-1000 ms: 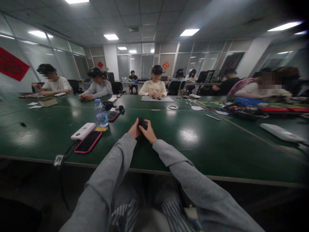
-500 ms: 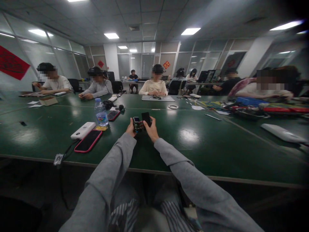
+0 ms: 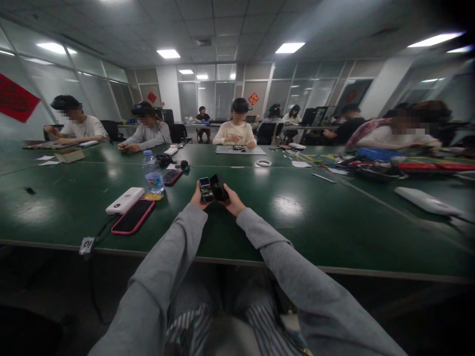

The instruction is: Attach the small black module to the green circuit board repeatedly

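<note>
My left hand (image 3: 196,199) is closed around a small electronic device with a little screen and bare circuit board (image 3: 206,194). Held just to its right is a black plastic cover (image 3: 217,187), its hollow inner side partly showing, with my right hand (image 3: 234,201) closed on its right edge. The two pieces lie close side by side above the table; whether they touch I cannot tell. Fine parts on the board are too small to make out.
Left of my hands on the green table (image 3: 252,232) are a water bottle (image 3: 153,174), a white power bank (image 3: 125,200) and a pink-edged phone (image 3: 133,216). A white ring (image 3: 263,162) and a pen (image 3: 323,178) lie farther off. Several people sit around.
My right hand has turned the black cover so its hollow side shows, and lowered its grip to the edge. More of the device's circuit board is visible. The view has shifted slightly.
</note>
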The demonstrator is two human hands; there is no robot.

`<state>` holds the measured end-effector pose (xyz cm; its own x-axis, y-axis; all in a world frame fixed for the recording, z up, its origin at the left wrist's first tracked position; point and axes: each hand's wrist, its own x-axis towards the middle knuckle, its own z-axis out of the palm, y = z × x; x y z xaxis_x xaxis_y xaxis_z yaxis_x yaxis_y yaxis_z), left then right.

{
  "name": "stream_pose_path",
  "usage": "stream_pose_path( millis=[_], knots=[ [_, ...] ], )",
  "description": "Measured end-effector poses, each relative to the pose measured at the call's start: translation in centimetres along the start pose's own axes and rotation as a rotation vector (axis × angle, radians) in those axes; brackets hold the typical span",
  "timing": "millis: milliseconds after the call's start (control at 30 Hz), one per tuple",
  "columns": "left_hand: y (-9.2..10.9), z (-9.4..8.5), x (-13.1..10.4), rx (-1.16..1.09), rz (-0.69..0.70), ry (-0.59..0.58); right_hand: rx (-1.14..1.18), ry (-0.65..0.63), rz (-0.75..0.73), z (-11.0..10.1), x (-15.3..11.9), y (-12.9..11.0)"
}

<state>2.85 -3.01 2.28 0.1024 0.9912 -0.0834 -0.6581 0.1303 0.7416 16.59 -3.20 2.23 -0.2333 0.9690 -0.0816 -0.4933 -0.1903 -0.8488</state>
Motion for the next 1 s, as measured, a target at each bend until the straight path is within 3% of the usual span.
stream_pose_path(
  millis=[200,333,567,800,900,1000],
  knots=[
    [0.3,-0.2,0.1,-0.070,-0.006,-0.023,-0.068,-0.029,-0.043,-0.8,0.7,-0.1],
    [0.2,-0.1,0.2,-0.024,-0.038,0.013,-0.230,0.030,-0.185,-1.0,1.1,0.7],
    [0.4,0.5,-0.5,0.038,-0.105,0.055,-0.567,0.012,-0.413,-0.3,0.2,1.3],
    [0.2,0.4,-0.2,0.067,-0.069,0.131,-0.810,-0.026,-0.631,0.1,-0.3,1.3],
    [0.2,0.4,-0.1,0.090,-0.032,0.211,-0.858,-0.007,-0.716,0.0,-0.3,1.2],
    [0.1,0.3,-0.1,0.094,0.008,0.209,-0.869,0.010,-0.776,0.1,-0.4,1.1]
  ],
)
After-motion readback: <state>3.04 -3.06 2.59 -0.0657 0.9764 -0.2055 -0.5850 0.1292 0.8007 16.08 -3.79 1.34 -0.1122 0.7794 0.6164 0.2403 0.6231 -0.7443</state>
